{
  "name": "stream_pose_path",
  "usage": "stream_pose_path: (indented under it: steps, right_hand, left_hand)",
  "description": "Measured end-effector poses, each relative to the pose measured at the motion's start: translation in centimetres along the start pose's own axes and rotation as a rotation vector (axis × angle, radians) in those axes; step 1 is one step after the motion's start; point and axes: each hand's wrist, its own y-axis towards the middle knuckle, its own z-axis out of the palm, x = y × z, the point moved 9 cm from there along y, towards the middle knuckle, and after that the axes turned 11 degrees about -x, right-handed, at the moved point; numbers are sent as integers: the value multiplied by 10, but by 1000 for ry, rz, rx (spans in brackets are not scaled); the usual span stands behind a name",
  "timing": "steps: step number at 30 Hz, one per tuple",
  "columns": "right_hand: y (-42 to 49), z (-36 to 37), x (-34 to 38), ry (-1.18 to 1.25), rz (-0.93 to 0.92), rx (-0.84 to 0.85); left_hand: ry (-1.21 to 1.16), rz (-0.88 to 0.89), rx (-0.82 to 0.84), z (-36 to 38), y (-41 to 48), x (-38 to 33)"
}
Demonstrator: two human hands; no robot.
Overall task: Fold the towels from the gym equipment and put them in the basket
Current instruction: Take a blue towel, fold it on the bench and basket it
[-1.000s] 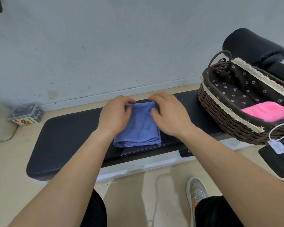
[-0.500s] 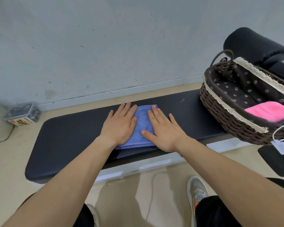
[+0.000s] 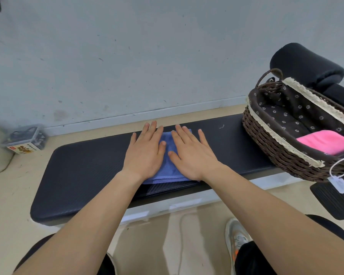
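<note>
Blue towel [image 3: 168, 155], folded, lies flat under both hands on bench [image 3: 83, 171].

Two towels [image 3: 168, 173] [image 3: 324, 142], one basket [image 3: 266, 139], one bench [image 3: 83, 171]

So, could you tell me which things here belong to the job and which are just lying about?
Job: folded blue towel, left hand, right hand, brown wicker basket, pink towel, black padded bench.
Lying about: clear plastic box, black foam roller.

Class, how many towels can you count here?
2. A blue towel lies on the bench pad under the left hand and right hand; a pink towel lies in the wicker basket. Others may hide beneath.
</note>
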Motion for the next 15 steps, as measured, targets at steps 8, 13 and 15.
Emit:
stream_pose_path:
  steps: [8, 13, 15]
  right_hand:
    - [-12, 33, -21, 65, 83, 131]
    - [-11, 32, -19, 71, 97, 140]
    - [-7, 27, -17, 66, 99, 137]
  left_hand:
    - [59, -53, 176, 32, -14, 9]
    - [-32, -70, 201, 31, -15, 10]
    - [-124, -140, 134, 20, -17, 13]
